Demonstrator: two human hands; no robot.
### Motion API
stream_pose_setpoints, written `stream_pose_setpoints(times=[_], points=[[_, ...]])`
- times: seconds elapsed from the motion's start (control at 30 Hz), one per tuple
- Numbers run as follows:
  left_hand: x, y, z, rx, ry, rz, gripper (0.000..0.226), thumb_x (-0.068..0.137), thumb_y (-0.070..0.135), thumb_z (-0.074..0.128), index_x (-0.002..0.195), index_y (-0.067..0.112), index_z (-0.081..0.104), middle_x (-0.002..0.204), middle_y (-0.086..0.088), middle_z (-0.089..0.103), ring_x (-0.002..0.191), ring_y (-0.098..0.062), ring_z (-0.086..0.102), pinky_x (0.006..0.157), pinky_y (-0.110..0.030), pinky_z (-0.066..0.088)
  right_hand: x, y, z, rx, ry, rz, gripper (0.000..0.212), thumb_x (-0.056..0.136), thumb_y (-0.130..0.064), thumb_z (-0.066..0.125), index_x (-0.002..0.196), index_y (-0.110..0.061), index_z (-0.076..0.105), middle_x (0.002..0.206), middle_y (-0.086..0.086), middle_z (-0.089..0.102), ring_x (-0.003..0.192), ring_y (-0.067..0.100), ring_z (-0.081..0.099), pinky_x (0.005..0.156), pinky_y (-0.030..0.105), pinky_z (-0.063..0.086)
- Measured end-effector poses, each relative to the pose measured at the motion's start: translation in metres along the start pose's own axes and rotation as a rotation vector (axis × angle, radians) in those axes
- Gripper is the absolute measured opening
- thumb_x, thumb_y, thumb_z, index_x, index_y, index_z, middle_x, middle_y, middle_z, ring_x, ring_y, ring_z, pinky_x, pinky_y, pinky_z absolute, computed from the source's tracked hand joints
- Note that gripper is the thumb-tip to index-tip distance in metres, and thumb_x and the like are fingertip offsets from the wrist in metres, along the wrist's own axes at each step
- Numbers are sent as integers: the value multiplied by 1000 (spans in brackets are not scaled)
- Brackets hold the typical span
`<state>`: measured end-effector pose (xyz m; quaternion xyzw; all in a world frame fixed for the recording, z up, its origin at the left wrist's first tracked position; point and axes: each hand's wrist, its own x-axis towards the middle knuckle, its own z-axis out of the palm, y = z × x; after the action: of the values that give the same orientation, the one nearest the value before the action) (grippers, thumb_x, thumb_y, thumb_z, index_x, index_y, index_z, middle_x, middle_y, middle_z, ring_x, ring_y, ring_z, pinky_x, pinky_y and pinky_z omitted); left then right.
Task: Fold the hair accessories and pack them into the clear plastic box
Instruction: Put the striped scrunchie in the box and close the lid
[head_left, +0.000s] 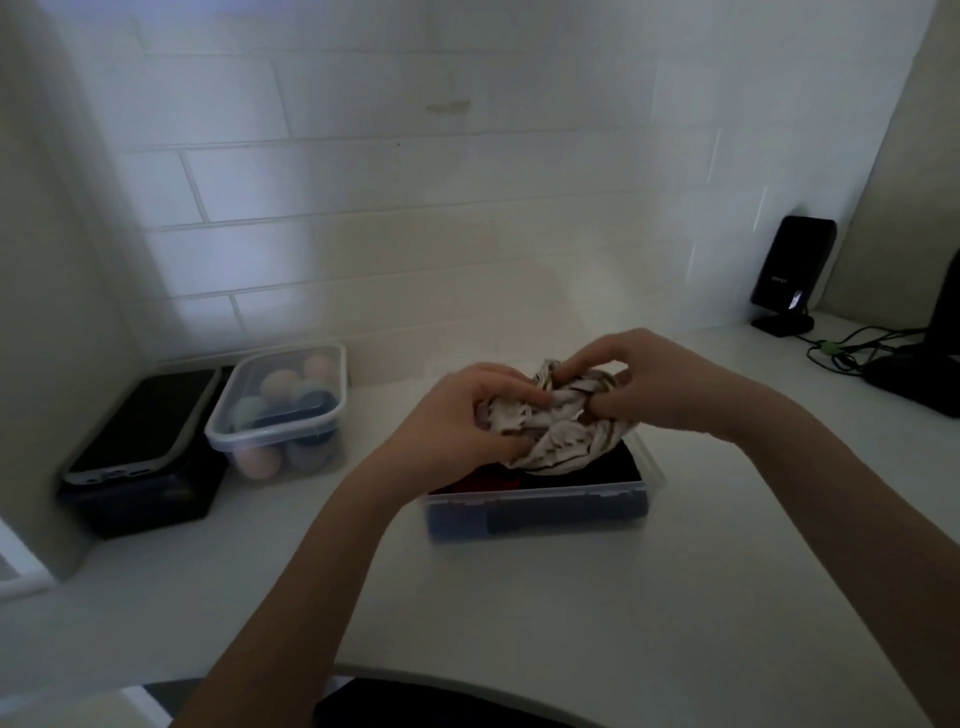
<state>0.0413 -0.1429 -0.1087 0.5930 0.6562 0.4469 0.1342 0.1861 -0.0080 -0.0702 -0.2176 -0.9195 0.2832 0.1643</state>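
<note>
A crumpled beige patterned fabric hair accessory (558, 434) is held just above the clear plastic box (535, 512) in the middle of the white counter. My left hand (462, 415) grips its left side with curled fingers. My right hand (654, 382) pinches its upper right part. Dark blue, black and red fabric pieces lie inside the box below. The far part of the box is hidden behind the fabric and my hands.
A second clear lidded box (283, 410) with pastel round items stands at the left. Beside it a phone (143, 423) lies on a black box. A black device (789, 273) and cables (841, 351) sit at the back right. A tiled wall rises behind.
</note>
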Motion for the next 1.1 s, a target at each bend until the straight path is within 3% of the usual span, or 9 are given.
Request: stream_pose_setpoints(times=[0.1,0.23,0.37,0.5,0.7,0.87,1.1], points=[[4,2,3,235,-91,18,45,68,13,77,110,25,67,114,9,57,100,-4,53,87,-10,40,-8,7,5,-182,-92,-20,38,78,-5,65,112,-22,68,99,-12,55,76,-3,53,74,12,47],[9,-2,6,438,-208,22,54,70,23,76,121,21,60,123,5,54,109,-10,49,94,-18,37,-12,15,7,-300,-180,37,49,78,-18,70,124,-32,59,118,-3,51,92,13,49,81,23,41],[11,-1,6,621,-258,30,58,70,38,74,123,26,57,129,8,53,115,-19,46,101,-42,39,-16,11,2,-486,-239,72,55,77,-40,70,129,-41,51,131,-12,47,112,14,34,101,38,34],[9,5,8,768,-287,89,52,78,41,67,127,28,54,132,10,50,116,-19,39,97,-35,35,-19,7,-1,-646,-311,118,57,79,-52,63,132,-44,45,138,-14,43,127,18,29,102,39,27],[15,8,18,967,-361,123,37,87,39,53,123,30,57,120,3,61,107,-22,44,81,-33,31,-12,-2,1,-812,-384,200,54,81,-45,60,133,-39,47,132,4,42,124,25,30,101,39,30],[21,14,19,937,-505,-19,35,89,27,51,123,29,55,116,-4,59,108,-25,45,90,-37,30,-6,-6,14,-970,-441,233,46,82,-37,57,127,-34,54,128,9,43,120,27,36,94,39,35],[21,7,18,881,-516,-87,48,83,39,60,129,36,48,130,0,54,122,-25,43,98,-39,27,-1,-9,23,-1045,-462,322,46,85,-33,53,130,-37,47,126,6,47,116,28,48,89,42,36]])
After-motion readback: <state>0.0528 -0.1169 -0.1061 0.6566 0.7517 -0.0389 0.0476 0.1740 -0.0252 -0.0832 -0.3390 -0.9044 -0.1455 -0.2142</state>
